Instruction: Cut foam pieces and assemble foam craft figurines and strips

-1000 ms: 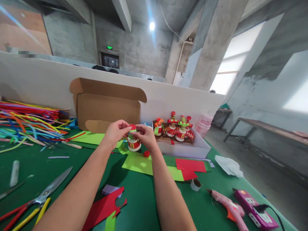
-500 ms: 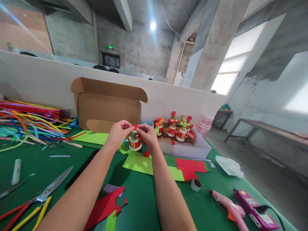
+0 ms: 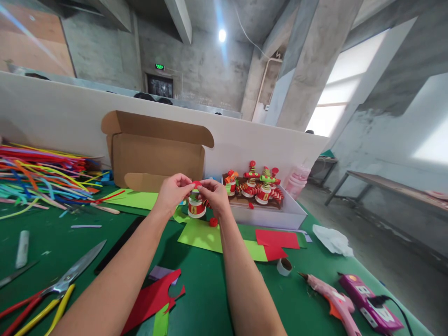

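Observation:
My left hand (image 3: 174,192) and my right hand (image 3: 215,197) meet in front of me, thumbs and fingers pinching a small red paper piece (image 3: 197,184) from both sides. Right below it stands a paper-cup figure (image 3: 196,210) with a red band and a green upper part. Whether the red piece touches the figure is hidden by my fingers. A small red roll (image 3: 213,222) lies beside my right wrist, close to a light green paper sheet (image 3: 199,236).
A white box (image 3: 280,215) holds several finished paper-cup figures. Behind my hands stands an open cardboard box (image 3: 157,156). Scissors (image 3: 66,284), a pink glue gun (image 3: 331,298), a purple power strip (image 3: 371,303), red paper scraps (image 3: 150,301) and colourful strips (image 3: 45,177) lie around.
Both hands hold the same pinch on the red paper piece. The view has shifted very slightly; nothing else visibly moved.

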`<state>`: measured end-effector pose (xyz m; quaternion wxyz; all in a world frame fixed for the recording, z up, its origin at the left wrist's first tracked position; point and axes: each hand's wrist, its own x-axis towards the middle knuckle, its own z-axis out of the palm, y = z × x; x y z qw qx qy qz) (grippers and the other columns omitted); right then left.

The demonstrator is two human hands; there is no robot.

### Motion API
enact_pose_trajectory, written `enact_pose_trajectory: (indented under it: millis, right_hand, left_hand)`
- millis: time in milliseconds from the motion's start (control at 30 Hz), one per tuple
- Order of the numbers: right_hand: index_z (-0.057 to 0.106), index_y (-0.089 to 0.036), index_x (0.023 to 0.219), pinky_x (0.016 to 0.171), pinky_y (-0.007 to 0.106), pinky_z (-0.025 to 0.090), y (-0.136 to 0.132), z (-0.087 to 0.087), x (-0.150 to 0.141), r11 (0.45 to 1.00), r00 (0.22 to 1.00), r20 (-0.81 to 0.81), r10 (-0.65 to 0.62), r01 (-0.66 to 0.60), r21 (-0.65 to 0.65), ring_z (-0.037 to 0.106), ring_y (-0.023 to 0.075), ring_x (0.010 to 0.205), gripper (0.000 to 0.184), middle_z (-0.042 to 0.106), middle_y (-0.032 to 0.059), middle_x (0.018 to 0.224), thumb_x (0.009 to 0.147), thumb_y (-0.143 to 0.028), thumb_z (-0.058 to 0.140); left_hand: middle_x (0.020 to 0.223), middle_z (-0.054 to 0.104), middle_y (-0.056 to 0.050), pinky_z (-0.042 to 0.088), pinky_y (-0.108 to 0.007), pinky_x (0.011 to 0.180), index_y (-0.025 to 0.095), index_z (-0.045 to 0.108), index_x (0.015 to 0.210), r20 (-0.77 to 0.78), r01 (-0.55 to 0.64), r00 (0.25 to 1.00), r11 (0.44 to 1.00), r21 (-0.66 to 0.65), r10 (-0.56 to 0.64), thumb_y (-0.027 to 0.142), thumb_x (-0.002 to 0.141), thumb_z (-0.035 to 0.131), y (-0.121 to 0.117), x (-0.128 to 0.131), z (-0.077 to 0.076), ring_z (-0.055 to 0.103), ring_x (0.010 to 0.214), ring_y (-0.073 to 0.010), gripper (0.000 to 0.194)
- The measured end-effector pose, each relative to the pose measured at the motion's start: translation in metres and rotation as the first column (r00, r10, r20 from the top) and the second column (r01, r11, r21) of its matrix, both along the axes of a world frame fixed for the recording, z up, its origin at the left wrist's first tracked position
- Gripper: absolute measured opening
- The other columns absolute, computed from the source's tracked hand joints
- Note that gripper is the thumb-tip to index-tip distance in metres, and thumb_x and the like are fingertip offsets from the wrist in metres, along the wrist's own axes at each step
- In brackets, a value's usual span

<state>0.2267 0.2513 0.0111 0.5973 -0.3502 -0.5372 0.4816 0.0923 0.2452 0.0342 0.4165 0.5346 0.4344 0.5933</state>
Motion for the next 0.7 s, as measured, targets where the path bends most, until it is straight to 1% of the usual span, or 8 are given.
enact_pose_trajectory:
  millis: [167,267,333,433,500,567,633,700]
  right_hand:
    - [0.071,-0.019,0.094,0.06,0.028,0.054,0.006,-0.003,0.001,0.999,0.999,-0.001,-0.049,0.049,0.006,0.062,0.0133,0.059,0.039,0.068,0.0005,0.069,0.071,-0.05,0.074]
    - [0.07,-0.019,0.1,0.06,0.027,0.055,0.011,-0.005,0.002,0.998,0.997,-0.027,-0.066,0.066,0.001,0.065,0.0126,0.061,0.045,0.072,0.0048,0.088,0.075,-0.055,0.069]
    - [0.07,-0.02,0.101,0.058,0.027,0.055,0.013,-0.007,0.004,0.997,0.996,-0.041,-0.078,0.078,0.002,0.065,0.0121,0.062,0.041,0.071,0.0071,0.105,0.078,-0.054,0.066]
    - [0.07,-0.021,0.101,0.054,0.028,0.053,0.016,-0.008,0.01,0.995,0.995,-0.009,-0.103,0.103,0.014,0.064,0.013,0.062,0.031,0.07,0.0076,0.113,0.083,-0.043,0.058]
    - [0.07,-0.02,0.102,0.056,0.028,0.052,0.016,-0.009,0.015,0.99,0.989,0.054,-0.139,0.138,0.027,0.063,0.0138,0.063,0.03,0.07,0.0073,0.11,0.082,-0.034,0.052]
    - [0.07,-0.02,0.105,0.065,0.03,0.054,0.015,-0.008,0.019,0.982,0.966,0.18,-0.183,0.171,0.081,0.063,0.0155,0.07,0.035,0.071,0.0065,0.107,0.077,-0.026,0.051]
    - [0.069,-0.021,0.11,0.083,0.036,0.053,0.013,-0.008,0.021,0.963,0.903,0.361,-0.234,0.163,0.216,0.064,0.0196,0.086,0.041,0.071,0.0056,0.11,0.071,-0.022,0.056]
    - [0.067,-0.022,0.115,0.099,0.042,0.045,0.011,-0.008,0.021,0.925,0.804,0.515,-0.296,0.108,0.363,0.062,0.0246,0.104,0.049,0.069,0.0064,0.118,0.067,-0.022,0.066]
  left_hand:
    - [0.058,0.061,0.002,0.042,-0.024,0.048,0.019,0.058,0.072,0.04,-0.028,0.999,0.999,0.025,0.027,0.045,0.055,0.076,0.004,-0.002,-0.002,0.054,0.05,-0.0118,0.036]
    - [0.062,0.063,0.001,0.042,-0.024,0.049,0.019,0.059,0.076,0.068,-0.062,0.996,0.997,0.043,0.059,0.043,0.06,0.072,0.007,-0.006,0.0,0.055,0.052,-0.0118,0.032]
    - [0.062,0.063,0.001,0.04,-0.022,0.048,0.019,0.059,0.076,0.074,-0.096,0.993,0.994,0.049,0.092,0.038,0.063,0.068,0.007,-0.009,0.001,0.054,0.051,-0.011,0.025]
    - [0.063,0.064,0.001,0.038,-0.021,0.046,0.018,0.06,0.076,0.071,-0.118,0.991,0.992,0.038,0.116,0.026,0.063,0.062,0.008,-0.015,0.004,0.052,0.05,-0.01,0.015]
    - [0.064,0.065,0.001,0.041,-0.022,0.047,0.018,0.06,0.076,0.08,-0.104,0.992,0.994,0.018,0.102,0.02,0.061,0.059,0.009,-0.02,0.005,0.055,0.051,-0.0105,0.015]
    - [0.065,0.065,0.0,0.046,-0.023,0.051,0.018,0.059,0.075,0.099,-0.078,0.992,0.997,0.005,0.077,0.016,0.059,0.058,0.009,-0.024,0.005,0.058,0.054,-0.0113,0.016]
    - [0.066,0.065,0.0,0.049,-0.025,0.054,0.017,0.059,0.074,0.111,-0.06,0.992,0.998,0.005,0.059,0.015,0.059,0.058,0.01,-0.026,0.005,0.06,0.056,-0.0119,0.016]
    - [0.066,0.064,0.0,0.05,-0.025,0.056,0.017,0.059,0.074,0.106,-0.049,0.993,0.999,0.01,0.048,0.015,0.059,0.058,0.01,-0.025,0.005,0.061,0.057,-0.012,0.015]
